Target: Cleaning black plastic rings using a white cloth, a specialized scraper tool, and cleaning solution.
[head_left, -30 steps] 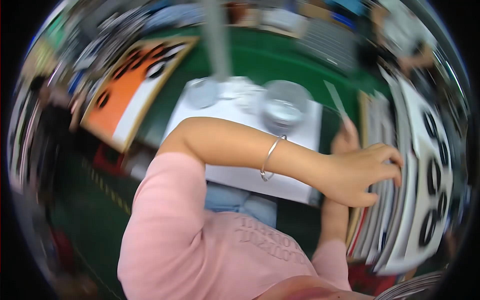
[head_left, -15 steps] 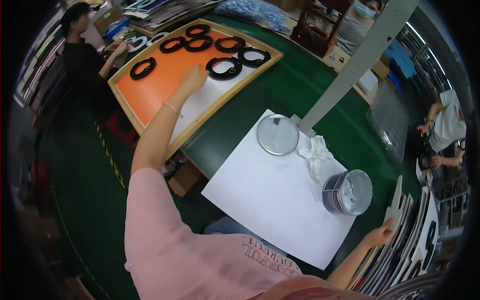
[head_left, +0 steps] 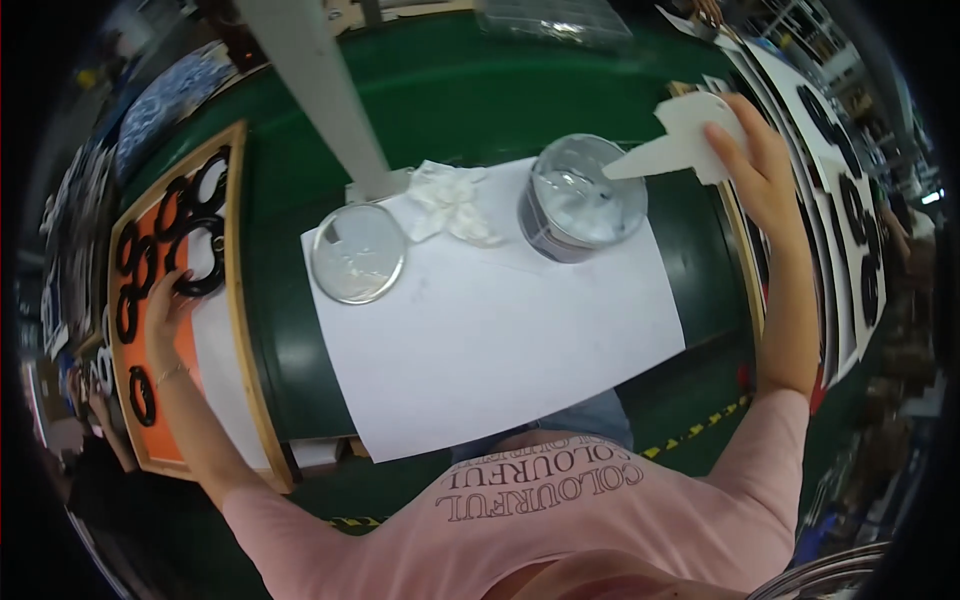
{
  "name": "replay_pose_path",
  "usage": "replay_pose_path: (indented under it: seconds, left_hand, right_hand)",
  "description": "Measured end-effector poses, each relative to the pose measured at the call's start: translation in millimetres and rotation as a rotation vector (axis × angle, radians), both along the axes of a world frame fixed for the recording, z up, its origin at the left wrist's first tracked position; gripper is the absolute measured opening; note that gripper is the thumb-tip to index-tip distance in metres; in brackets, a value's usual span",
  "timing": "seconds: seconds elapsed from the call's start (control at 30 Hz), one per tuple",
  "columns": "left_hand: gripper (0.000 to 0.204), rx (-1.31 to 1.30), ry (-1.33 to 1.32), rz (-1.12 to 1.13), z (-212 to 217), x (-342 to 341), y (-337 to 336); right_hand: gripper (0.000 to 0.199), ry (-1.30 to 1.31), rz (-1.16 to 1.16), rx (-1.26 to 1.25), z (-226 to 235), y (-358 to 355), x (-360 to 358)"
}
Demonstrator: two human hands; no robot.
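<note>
My left hand point(head_left: 165, 305) reaches into a wooden-framed tray point(head_left: 238, 300), fingers closed on the near edge of a black ring point(head_left: 213, 277). Several more black rings point(head_left: 142, 395) lie in that tray on an orange and white surface. My right hand point(head_left: 758, 170) grips a flat white piece point(head_left: 690, 135) with a narrow pointed end, held up in the air. Its point reaches the rim of an open tin point(head_left: 555, 238), which has whitish, glossy stuff inside. The tin stands at the far right of a large white sheet point(head_left: 500, 340).
A round lid point(head_left: 360, 255) and a crumpled white tissue point(head_left: 450, 205) lie on the sheet. Behind them a grey post point(head_left: 315, 90) rises from the green table point(head_left: 430, 90). Upright panels point(head_left: 830, 200) with black rings stand at the right. Another person works at far left.
My view has swung to the right. My right hand has lifted the white piece from beside the panels to the tin. My left hand stays at the black ring.
</note>
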State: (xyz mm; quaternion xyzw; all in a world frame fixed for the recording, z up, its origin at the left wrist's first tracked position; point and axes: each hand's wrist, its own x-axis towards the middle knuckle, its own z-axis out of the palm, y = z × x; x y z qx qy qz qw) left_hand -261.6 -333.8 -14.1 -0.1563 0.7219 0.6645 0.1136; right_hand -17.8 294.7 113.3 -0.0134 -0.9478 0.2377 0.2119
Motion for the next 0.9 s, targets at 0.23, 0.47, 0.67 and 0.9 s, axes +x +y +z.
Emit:
replay_pose_path:
  seconds: [0.23,0.47,0.67,0.9]
  left_hand:
    - [0.026,-0.083,0.204,0.037,30,68,10]
    - [0.037,0.173,0.454,-0.082,58,152,24]
    - [0.036,0.463,0.337,-0.322,51,211,121]
    - [0.021,0.644,0.013,-0.444,29,225,236]
  right_hand:
    - [0.031,-0.201,0.070,0.369,21,-18,1]
    - [0.034,-0.243,0.133,0.401,21,-30,11]
    - [0.035,-0.330,-0.039,-0.156,4,-24,14]
    - [0.039,-0.464,-0.143,-0.765,-24,5,13]
